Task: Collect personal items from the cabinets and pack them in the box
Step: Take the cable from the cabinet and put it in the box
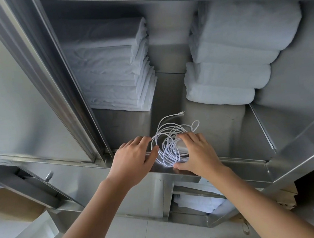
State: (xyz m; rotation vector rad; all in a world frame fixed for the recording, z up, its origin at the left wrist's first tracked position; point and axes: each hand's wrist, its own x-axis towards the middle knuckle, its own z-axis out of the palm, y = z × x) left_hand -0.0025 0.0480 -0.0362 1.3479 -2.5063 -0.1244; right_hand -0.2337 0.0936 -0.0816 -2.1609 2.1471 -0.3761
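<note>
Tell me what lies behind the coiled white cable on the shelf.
Behind the cable, a stack of folded sheets stands left and a pile of towels right, with bare steel shelf between. The right hand covers part of the coil, hiding whatever lies beneath.

A stainless-steel cabinet shelf (130,125) is carrying three things. A stack of thin folded white sheets (113,69) is sitting at the back left, close against the cabinet's left side. A stack of thick folded white towels (229,64) is sitting at the back right, well apart from the sheets, with bare steel showing between them. A loosely coiled white cable (171,146) is lying near the shelf's front edge, in front of that gap, its plug end (180,113) pointing toward the towels.
</note>
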